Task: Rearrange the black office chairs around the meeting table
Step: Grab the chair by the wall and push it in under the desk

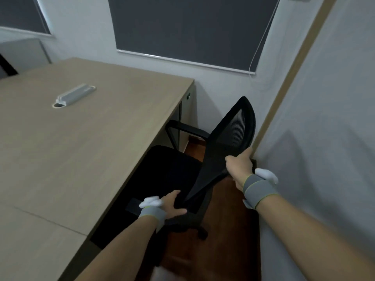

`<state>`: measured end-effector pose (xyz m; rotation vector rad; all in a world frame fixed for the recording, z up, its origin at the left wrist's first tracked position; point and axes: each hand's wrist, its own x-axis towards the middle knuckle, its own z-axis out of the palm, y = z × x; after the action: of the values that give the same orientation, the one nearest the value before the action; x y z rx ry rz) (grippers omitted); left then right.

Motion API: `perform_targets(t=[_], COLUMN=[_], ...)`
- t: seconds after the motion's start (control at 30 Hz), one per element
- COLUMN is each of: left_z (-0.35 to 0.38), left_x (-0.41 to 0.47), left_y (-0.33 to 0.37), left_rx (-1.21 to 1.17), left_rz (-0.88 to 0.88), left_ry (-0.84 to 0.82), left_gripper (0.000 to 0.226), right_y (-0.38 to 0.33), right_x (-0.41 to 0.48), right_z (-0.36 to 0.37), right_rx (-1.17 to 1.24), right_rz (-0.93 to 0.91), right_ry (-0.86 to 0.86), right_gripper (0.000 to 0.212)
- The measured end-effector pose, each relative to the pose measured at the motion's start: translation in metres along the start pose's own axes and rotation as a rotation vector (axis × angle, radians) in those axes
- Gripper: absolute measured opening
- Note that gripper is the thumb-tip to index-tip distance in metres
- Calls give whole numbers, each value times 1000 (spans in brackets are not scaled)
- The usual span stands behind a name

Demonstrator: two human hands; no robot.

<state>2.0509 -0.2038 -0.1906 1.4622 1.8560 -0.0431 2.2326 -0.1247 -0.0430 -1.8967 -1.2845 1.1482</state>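
A black office chair [229, 138] with a mesh back stands between the meeting table [81, 142] and the wall on the right. Its seat reaches partly under the table's edge, and its back leans toward the wall. My right hand [240, 165] grips the lower right edge of the chair's back. My left hand [172, 205] holds the near armrest, low beside the seat. Both wrists wear grey bands with white trackers.
A grey cable cover [75, 95] lies in the light wooden tabletop. The right wall [324, 138] with its wooden trim is very close to the chair. Dark blinds [188, 27] hang on the far wall. A narrow strip of brown floor [229, 220] shows beneath the chair.
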Motion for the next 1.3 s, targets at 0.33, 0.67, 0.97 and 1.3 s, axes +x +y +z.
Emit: perform_targets(t=[0.33,0.67,0.97,1.3], left_z=[-86,-126,-147,-162], left_x=[-29,0,6,21], left_y=[68,25,-16,-3], left_rx=[-86,-29,-23,-120], left_rz=[169,-176,-223,-278], left_ry=[382,548,544,553], left_gripper=[60,40,34,49], right_y=[-68,-101,-125,-143], right_x=[92,123,111,109], right_z=[25,103,131,129], right_rx=[260,271,151,90], right_rz=[30,46,60,76], right_ry=[-389,-536,-631,-619], right_gripper=[42,59,53,46])
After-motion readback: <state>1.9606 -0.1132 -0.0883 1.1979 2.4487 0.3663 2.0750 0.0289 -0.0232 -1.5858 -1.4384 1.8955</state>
